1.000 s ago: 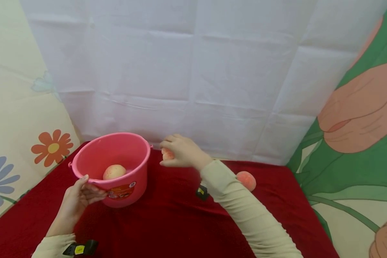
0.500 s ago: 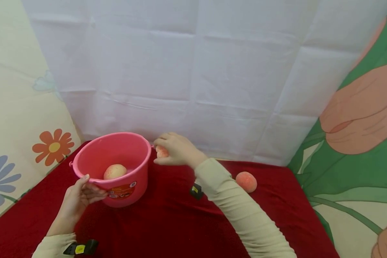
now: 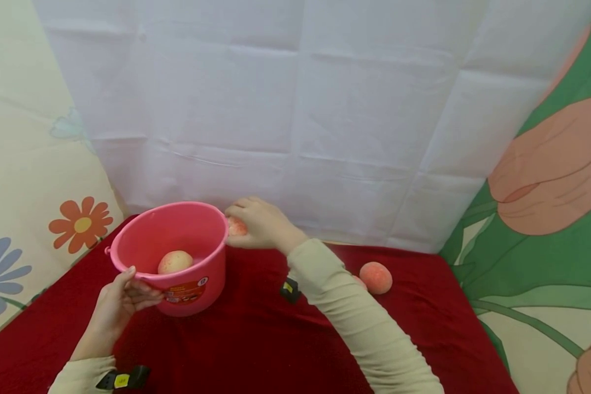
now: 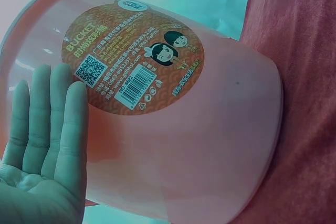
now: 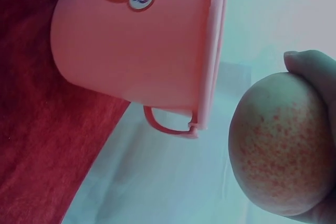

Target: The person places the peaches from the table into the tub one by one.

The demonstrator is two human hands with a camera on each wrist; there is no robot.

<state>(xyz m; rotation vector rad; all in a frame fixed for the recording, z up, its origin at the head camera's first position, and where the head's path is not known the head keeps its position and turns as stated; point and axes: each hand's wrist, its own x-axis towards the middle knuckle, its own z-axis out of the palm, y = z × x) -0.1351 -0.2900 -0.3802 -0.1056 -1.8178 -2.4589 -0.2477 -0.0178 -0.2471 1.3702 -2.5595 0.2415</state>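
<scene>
A pink bucket (image 3: 214,276) stands on red cloth at the left, with one pale peach (image 3: 174,262) visible inside. My left hand (image 3: 123,301) grips its near rim, thumb over the edge; the left wrist view shows the straight fingers (image 4: 50,124) along the outside wall by the label. Beyond the bucket's right rim, my right hand (image 3: 261,224) holds a red-speckled peach (image 5: 283,145) between thumb and fingers. In the right wrist view that peach is just past the rim level, apart from the bucket.
A reddish peach (image 3: 376,277) lies on the red cloth (image 3: 276,345) at the right. Another peach (image 3: 359,282) shows only a sliver behind my right sleeve. A white sheet (image 3: 295,120) hangs at the back, with flowered cloths at both sides. The bucket's handle (image 5: 168,128) hangs down.
My right hand has moved left with the peach, up to the bucket's right rim. The sleeve's shift uncovers more of the peaches at the right. The left hand and bucket stay put.
</scene>
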